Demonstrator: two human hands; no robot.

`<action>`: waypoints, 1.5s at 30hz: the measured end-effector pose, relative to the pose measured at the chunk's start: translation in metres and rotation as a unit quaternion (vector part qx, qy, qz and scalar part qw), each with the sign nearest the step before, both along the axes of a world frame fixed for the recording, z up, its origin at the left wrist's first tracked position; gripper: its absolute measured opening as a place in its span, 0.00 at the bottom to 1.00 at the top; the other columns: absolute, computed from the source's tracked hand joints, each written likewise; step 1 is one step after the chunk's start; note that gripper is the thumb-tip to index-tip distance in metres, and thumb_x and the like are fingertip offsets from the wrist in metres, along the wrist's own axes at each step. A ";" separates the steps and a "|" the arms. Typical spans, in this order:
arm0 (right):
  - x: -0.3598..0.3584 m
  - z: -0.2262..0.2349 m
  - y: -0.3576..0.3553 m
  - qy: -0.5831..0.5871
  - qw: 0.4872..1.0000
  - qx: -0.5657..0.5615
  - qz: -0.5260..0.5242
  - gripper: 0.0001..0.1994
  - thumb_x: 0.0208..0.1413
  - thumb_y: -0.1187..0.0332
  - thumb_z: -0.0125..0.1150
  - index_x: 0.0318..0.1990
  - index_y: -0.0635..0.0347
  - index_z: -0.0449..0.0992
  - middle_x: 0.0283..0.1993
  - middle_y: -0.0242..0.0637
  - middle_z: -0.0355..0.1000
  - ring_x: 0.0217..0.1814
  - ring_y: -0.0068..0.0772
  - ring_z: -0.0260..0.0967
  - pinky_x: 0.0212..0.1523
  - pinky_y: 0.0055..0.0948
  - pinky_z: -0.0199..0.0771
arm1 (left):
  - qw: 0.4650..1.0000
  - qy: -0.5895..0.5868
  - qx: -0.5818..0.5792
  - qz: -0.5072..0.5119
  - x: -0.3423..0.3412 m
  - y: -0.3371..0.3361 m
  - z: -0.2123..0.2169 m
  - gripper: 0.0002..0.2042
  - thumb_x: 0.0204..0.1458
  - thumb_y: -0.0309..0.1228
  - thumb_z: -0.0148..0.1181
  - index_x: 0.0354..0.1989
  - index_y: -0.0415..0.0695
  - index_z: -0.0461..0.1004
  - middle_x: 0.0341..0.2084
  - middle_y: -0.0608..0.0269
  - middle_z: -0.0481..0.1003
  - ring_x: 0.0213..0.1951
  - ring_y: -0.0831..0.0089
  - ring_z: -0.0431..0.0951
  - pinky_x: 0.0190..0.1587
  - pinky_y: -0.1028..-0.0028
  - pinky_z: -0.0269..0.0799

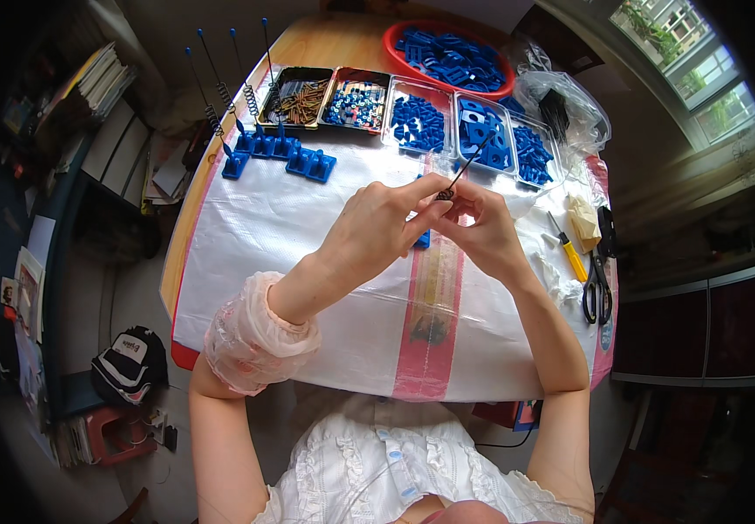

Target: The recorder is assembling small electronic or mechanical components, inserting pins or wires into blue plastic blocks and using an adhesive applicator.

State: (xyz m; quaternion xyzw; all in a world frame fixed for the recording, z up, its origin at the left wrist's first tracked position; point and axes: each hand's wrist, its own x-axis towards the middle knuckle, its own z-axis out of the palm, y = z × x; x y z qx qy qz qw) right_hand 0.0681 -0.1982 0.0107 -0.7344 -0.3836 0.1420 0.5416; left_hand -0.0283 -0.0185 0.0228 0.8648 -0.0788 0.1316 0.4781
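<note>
Both hands meet above the middle of the counter (pixel 247 218), which is covered with a white woven sheet. The left hand (pixel 377 229) and the right hand (pixel 480 231) are pressed close together, fingertips touching, and both pinch a thin dark rod (pixel 465 168) with a small spring at its lower end (the spring sits right where the thumbs meet). The rod slants up and away from the hands toward the trays. A small blue plastic piece (pixel 424 238) shows just under the hands, partly hidden by them.

Beyond the hands, at the far edge of the counter, stands a row of trays (pixel 412 122): one with brown springs, one with mixed small parts, two with blue pieces. Behind the trays is a red basin (pixel 452 57) full of blue pieces. Left of the trays, blue bases (pixel 277 155) carry upright rods with springs. Right of the hands lie a yellow-handled screwdriver (pixel 569 251) and black scissors (pixel 598 284), near each other. A clear plastic bag (pixel 565 109) sits right of the trays.
</note>
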 end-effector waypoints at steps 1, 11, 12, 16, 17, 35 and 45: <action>-0.001 0.000 0.000 -0.004 1.000 0.004 -0.002 0.10 0.55 0.79 0.73 0.42 0.63 0.80 0.36 0.26 0.77 0.35 0.16 0.72 0.38 0.22 0.75 | 1.000 -0.001 -0.001 -0.001 0.000 0.000 0.000 0.12 0.69 0.34 0.58 0.55 0.44 0.77 0.29 0.53 0.86 0.16 0.70 0.80 0.20 0.73 0.73; -0.004 -0.001 -0.001 -0.051 0.998 -0.008 -0.029 0.09 0.55 0.78 0.72 0.42 0.63 0.82 0.36 0.27 0.79 0.35 0.16 0.73 0.37 0.21 0.74 | 1.000 -0.027 -0.006 -0.004 -0.002 -0.003 0.000 0.11 0.69 0.34 0.58 0.56 0.45 0.75 0.29 0.54 0.86 0.16 0.68 0.80 0.19 0.72 0.72; -0.005 0.000 0.000 -0.043 0.998 -0.007 -0.035 0.08 0.55 0.78 0.72 0.42 0.63 0.82 0.35 0.27 0.79 0.35 0.16 0.73 0.37 0.21 0.74 | 0.999 -0.043 0.006 -0.001 -0.002 -0.003 -0.002 0.11 0.69 0.34 0.58 0.56 0.45 0.75 0.29 0.54 0.86 0.16 0.67 0.81 0.19 0.72 0.72; -0.010 0.005 0.001 -0.046 0.997 -0.013 -0.054 0.08 0.54 0.77 0.72 0.41 0.63 0.82 0.33 0.28 0.79 0.35 0.16 0.73 0.36 0.22 0.73 | 0.998 -0.052 0.039 0.011 -0.002 -0.003 -0.003 0.11 0.69 0.33 0.58 0.56 0.46 0.75 0.29 0.52 0.85 0.17 0.65 0.81 0.21 0.69 0.74; -0.010 0.005 0.001 -0.055 0.997 -0.018 -0.058 0.08 0.54 0.77 0.72 0.41 0.63 0.82 0.33 0.28 0.79 0.34 0.16 0.73 0.36 0.22 0.73 | 0.997 -0.051 0.050 0.015 -0.002 -0.003 -0.003 0.11 0.68 0.33 0.59 0.55 0.46 0.76 0.29 0.52 0.85 0.18 0.64 0.82 0.23 0.68 0.75; -0.009 0.000 0.004 -0.066 0.996 -0.008 -0.067 0.14 0.52 0.76 0.74 0.46 0.61 0.78 0.36 0.30 0.82 0.36 0.16 0.74 0.36 0.22 0.71 | 0.998 -0.060 0.003 0.033 -0.001 -0.002 -0.001 0.14 0.64 0.31 0.63 0.57 0.44 0.81 0.27 0.53 0.83 0.17 0.75 0.71 0.24 0.71 0.68; -0.009 0.000 0.004 0.012 0.998 0.032 -0.047 0.15 0.54 0.78 0.73 0.48 0.63 0.76 0.37 0.29 0.81 0.35 0.13 0.73 0.34 0.18 0.71 | 1.000 -0.009 -0.010 0.027 -0.005 -0.002 0.006 0.15 0.66 0.33 0.61 0.58 0.44 0.81 0.39 0.50 0.84 0.40 0.56 0.86 0.45 0.63 0.80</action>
